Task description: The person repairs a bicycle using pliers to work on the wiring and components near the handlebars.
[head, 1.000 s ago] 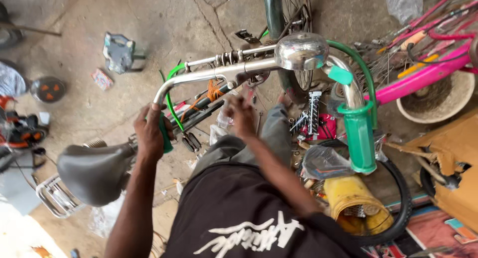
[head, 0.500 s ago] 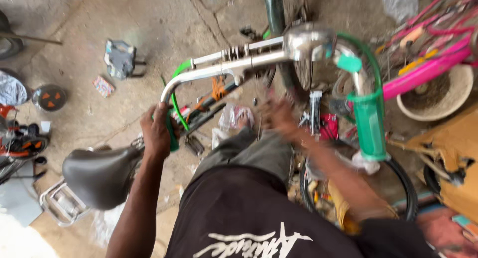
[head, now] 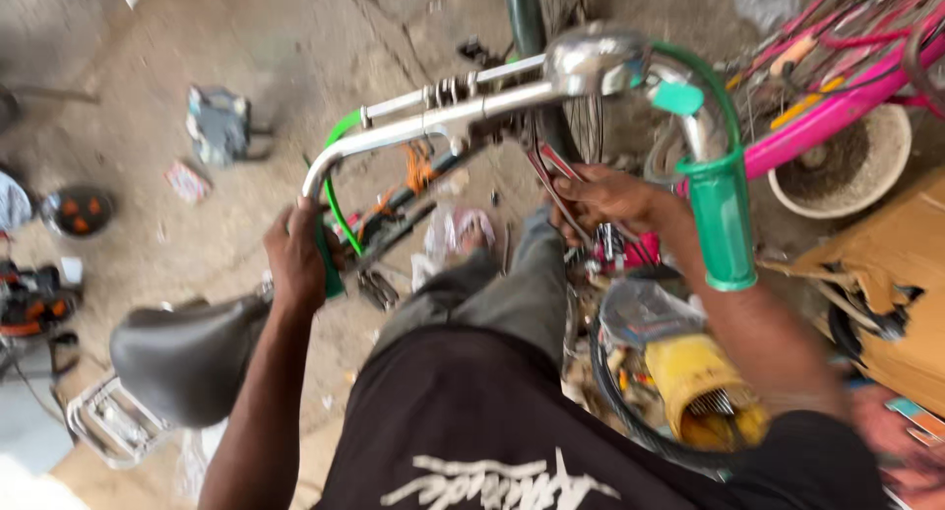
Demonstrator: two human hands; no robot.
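Head view: left hand [head: 295, 259] clenched round green rubber grip [head: 330, 264] at near end of chrome bicycle handlebar [head: 443, 121]. Right hand [head: 605, 197] among spokes/parts by front wheel, grasp can't tell. Black padded saddle [head: 187, 352] lower left.

**Hidden, cropped and blurred**

The left hand [head: 295, 259] wraps the left green grip [head: 330, 264], covering nearly all of it. The right hand [head: 605, 197] is motion-blurred, and what its fingers touch by the wheel cannot be told. The pink bicycle [head: 837, 96] is cut off by the right edge. The shirt's white print [head: 502, 480] runs past the bottom edge.
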